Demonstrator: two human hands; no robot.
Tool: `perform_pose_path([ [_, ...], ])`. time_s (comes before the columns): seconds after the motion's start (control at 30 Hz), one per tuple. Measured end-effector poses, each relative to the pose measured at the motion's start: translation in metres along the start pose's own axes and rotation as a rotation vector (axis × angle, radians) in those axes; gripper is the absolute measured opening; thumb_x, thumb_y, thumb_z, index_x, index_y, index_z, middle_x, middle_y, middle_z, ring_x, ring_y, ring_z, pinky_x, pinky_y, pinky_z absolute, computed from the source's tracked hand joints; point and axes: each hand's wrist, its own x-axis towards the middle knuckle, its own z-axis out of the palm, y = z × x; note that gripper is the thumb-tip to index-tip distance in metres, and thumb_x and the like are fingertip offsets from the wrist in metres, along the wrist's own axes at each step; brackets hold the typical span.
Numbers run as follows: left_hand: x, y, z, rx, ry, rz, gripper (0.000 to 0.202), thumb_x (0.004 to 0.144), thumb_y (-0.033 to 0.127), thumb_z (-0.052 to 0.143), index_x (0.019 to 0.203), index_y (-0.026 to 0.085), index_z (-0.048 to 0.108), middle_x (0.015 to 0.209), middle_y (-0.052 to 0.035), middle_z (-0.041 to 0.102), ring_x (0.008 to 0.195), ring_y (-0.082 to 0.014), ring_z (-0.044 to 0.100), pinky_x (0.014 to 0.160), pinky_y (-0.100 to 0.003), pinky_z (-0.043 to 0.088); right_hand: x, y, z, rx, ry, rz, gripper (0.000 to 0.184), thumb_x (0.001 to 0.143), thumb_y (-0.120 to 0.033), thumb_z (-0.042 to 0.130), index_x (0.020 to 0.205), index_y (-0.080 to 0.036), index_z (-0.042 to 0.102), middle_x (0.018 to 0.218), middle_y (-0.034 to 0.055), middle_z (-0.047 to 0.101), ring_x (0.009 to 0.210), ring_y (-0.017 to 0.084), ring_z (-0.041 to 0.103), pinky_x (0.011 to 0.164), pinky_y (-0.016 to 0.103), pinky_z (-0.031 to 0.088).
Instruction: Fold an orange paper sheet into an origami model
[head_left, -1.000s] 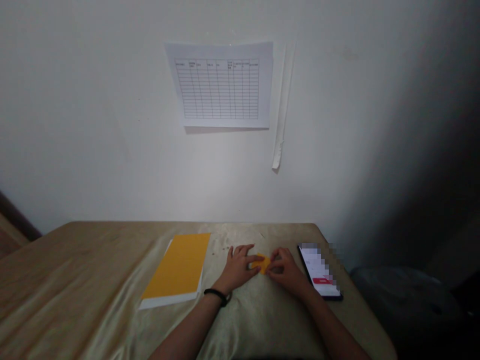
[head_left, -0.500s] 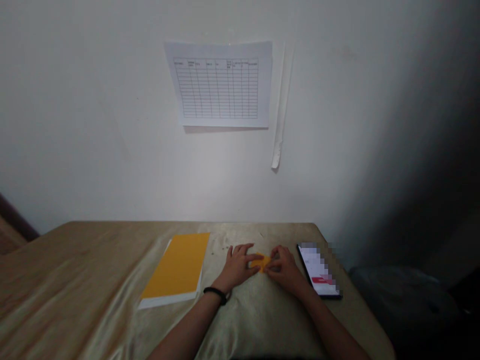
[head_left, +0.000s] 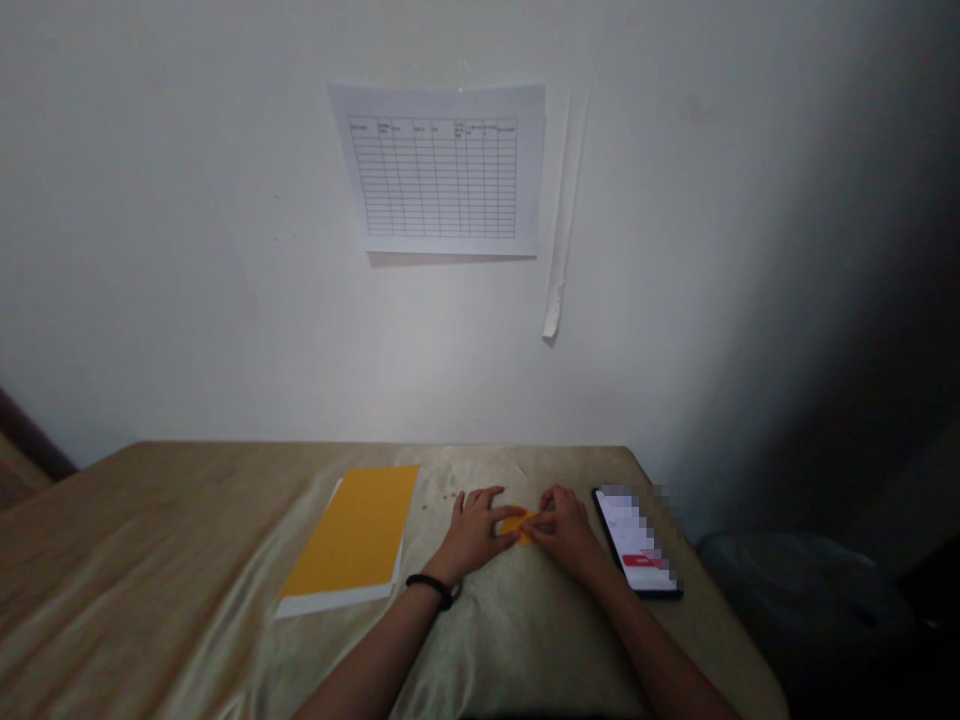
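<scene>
A small folded piece of orange paper [head_left: 517,527] lies on the cloth-covered table [head_left: 187,560] between my two hands. My left hand [head_left: 475,532], with a black band at the wrist, rests on the paper's left side, fingers pressing down on it. My right hand [head_left: 565,530] pinches the paper's right edge with curled fingers. Most of the paper is hidden under the fingers.
A stack of paper with an orange top sheet [head_left: 358,535] lies left of my hands. A phone [head_left: 637,543] with a lit screen lies to the right near the table edge. A printed table sheet [head_left: 442,170] hangs on the wall. Dark floor lies beyond the right edge.
My right hand has shifted slightly left over the orange paper, so less of the paper shows. The left hand has stayed almost still.
</scene>
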Motion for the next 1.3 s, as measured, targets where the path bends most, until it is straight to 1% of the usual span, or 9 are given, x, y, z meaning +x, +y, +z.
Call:
perform_pose_path([
  [0.33, -0.001, -0.004, 0.004, -0.017, 0.036, -0.02, 0.043, 0.081, 0.044, 0.075, 0.123, 0.041, 0.065, 0.145, -0.0053, 0.051, 0.135, -0.0315, 0.044, 0.115, -0.064, 0.019, -0.002, 0.014, -0.001, 0.154, 0.016, -0.036, 0.006, 0.081, -0.03, 0.073, 0.082, -0.029, 0.079, 0.111, 0.0056, 0.058, 0.111, 0.022, 0.05, 0.105, 0.037, 0.038],
  [0.47, -0.001, -0.005, 0.004, -0.017, 0.044, -0.015, 0.046, 0.081, 0.044, 0.075, 0.125, 0.042, 0.064, 0.144, -0.0053, 0.051, 0.135, -0.0311, 0.044, 0.115, -0.063, 0.02, -0.005, 0.012, -0.001, 0.146, -0.045, -0.047, 0.004, 0.079, -0.031, 0.075, 0.077, -0.03, 0.078, 0.112, 0.0041, 0.058, 0.114, 0.022, 0.049, 0.108, 0.039, 0.035],
  [0.63, 0.0, -0.007, 0.006, -0.013, 0.045, -0.015, 0.049, 0.08, 0.047, 0.075, 0.127, 0.04, 0.063, 0.144, -0.006, 0.052, 0.135, -0.0315, 0.044, 0.115, -0.062, 0.02, -0.007, 0.005, -0.003, 0.093, -0.042, -0.015, 0.006, 0.081, -0.033, 0.074, 0.077, -0.031, 0.078, 0.109, 0.004, 0.058, 0.112, 0.022, 0.049, 0.105, 0.037, 0.035],
  [0.8, 0.001, -0.007, 0.007, -0.027, 0.048, -0.023, 0.053, 0.081, 0.05, 0.073, 0.13, 0.037, 0.059, 0.143, -0.0071, 0.053, 0.135, -0.0307, 0.045, 0.116, -0.061, 0.02, -0.002, 0.001, -0.004, 0.006, -0.039, 0.008, 0.007, 0.083, -0.035, 0.073, 0.084, -0.034, 0.079, 0.109, 0.0045, 0.058, 0.111, 0.023, 0.049, 0.101, 0.037, 0.036],
  [0.97, 0.001, -0.006, 0.007, -0.059, 0.057, -0.039, 0.055, 0.081, 0.046, 0.072, 0.131, 0.03, 0.054, 0.142, -0.0078, 0.054, 0.134, -0.0296, 0.045, 0.117, -0.058, 0.019, 0.002, 0.001, 0.001, -0.069, -0.028, 0.048, 0.009, 0.085, -0.039, 0.072, 0.086, -0.035, 0.079, 0.106, 0.0055, 0.058, 0.109, 0.025, 0.049, 0.097, 0.037, 0.036],
  [1.07, 0.0, -0.005, 0.007, -0.077, 0.081, -0.045, 0.053, 0.081, 0.043, 0.073, 0.127, 0.026, 0.054, 0.135, -0.0078, 0.059, 0.13, -0.0289, 0.049, 0.117, -0.056, 0.02, -0.001, 0.001, 0.0, -0.064, -0.025, 0.018, 0.011, 0.087, -0.04, 0.069, 0.092, -0.037, 0.079, 0.105, 0.0052, 0.059, 0.108, 0.025, 0.049, 0.096, 0.038, 0.037],
  [1.17, -0.001, -0.004, 0.006, -0.088, 0.094, -0.048, 0.047, 0.08, 0.041, 0.074, 0.119, 0.024, 0.056, 0.129, -0.0073, 0.062, 0.126, -0.0286, 0.052, 0.115, -0.054, 0.023, -0.004, 0.001, -0.004, -0.067, -0.027, -0.031, 0.018, 0.089, -0.034, 0.066, 0.103, -0.039, 0.076, 0.11, 0.0046, 0.06, 0.112, 0.025, 0.049, 0.098, 0.039, 0.036],
  [1.23, -0.001, -0.003, 0.004, -0.094, 0.103, -0.045, 0.041, 0.08, 0.04, 0.074, 0.114, 0.024, 0.057, 0.127, -0.0066, 0.063, 0.124, -0.0279, 0.053, 0.115, -0.053, 0.025, -0.004, 0.003, -0.009, -0.079, -0.008, -0.043, 0.03, 0.087, -0.028, 0.066, 0.114, -0.04, 0.072, 0.115, 0.0039, 0.061, 0.115, 0.025, 0.048, 0.1, 0.04, 0.035],
  [1.3, -0.001, -0.003, 0.003, -0.096, 0.109, -0.039, 0.034, 0.082, 0.037, 0.073, 0.111, 0.025, 0.06, 0.127, -0.0057, 0.063, 0.124, -0.0271, 0.053, 0.114, -0.054, 0.025, -0.004, 0.005, -0.013, -0.09, 0.004, -0.035, 0.032, 0.086, -0.028, 0.067, 0.116, -0.039, 0.071, 0.116, 0.004, 0.063, 0.115, 0.025, 0.049, 0.101, 0.041, 0.035],
])
